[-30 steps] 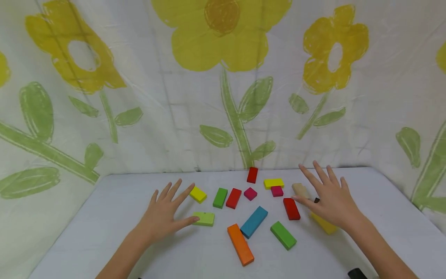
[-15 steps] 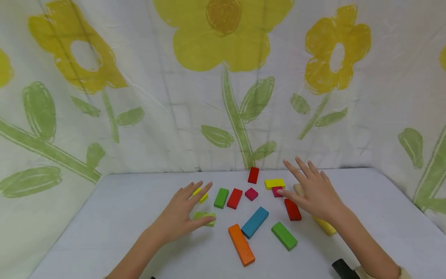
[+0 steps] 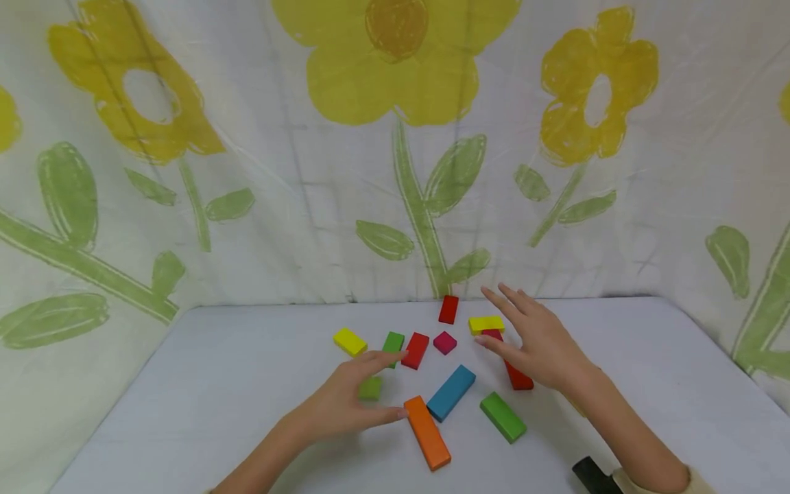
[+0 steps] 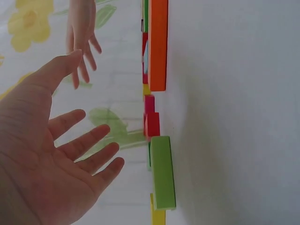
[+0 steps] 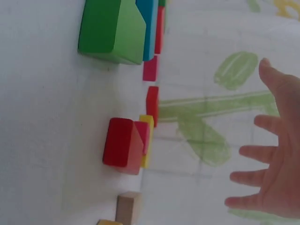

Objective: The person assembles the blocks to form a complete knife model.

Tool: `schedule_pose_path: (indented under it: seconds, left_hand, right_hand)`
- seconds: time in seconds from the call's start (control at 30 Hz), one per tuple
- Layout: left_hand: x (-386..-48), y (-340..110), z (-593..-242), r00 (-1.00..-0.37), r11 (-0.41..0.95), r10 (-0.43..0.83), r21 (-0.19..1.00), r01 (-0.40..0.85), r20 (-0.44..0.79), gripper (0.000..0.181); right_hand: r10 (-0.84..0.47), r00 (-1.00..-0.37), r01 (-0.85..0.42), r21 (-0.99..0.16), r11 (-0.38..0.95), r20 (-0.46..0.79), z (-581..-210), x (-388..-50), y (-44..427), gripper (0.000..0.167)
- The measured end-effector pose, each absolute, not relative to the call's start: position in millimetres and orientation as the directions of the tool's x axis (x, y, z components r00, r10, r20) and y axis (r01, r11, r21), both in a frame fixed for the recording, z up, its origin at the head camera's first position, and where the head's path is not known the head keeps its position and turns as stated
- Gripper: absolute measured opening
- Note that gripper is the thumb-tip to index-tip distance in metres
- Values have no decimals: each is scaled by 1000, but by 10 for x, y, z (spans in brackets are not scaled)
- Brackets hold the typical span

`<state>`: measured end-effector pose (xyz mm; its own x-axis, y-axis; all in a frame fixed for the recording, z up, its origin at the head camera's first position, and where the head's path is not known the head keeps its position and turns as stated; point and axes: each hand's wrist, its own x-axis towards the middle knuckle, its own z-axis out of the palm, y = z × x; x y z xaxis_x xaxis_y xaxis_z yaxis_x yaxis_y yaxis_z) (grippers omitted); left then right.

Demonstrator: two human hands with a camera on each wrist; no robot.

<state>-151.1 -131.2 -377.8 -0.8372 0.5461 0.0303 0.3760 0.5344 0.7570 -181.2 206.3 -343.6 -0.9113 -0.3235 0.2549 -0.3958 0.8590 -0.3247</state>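
Orange block, smooth, oblong; white tabletop

Red blocks: three. Yellow blocks: three, one just sliver at bottom edge of right wrist view. Pink blocks: two. Darker green blocks: two. Light green block: one. Blue block: one. Orange block: one. Beige block: one. All blocks — fourteen. Hands — one left hand, one right hand. Table: one. Painted flowers, head view: five, counting two cut off at sides.
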Motion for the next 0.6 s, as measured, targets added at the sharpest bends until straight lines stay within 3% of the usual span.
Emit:
schedule_pose_path:
  seconds: [0.2,0.6]
  left_hand:
    - [-1496,-1259,-3887,-778,397,627,842,365,42,61]
    - [-1517,-1236,-4076,-701,274,709,946,171,-78,54]
  right_hand:
    - [-349,-912,-410,-455,790,216,-3507,-1803,2025,80]
    - [-480,-863,-456,-646,611,156,-3730,-1848,1959,67]
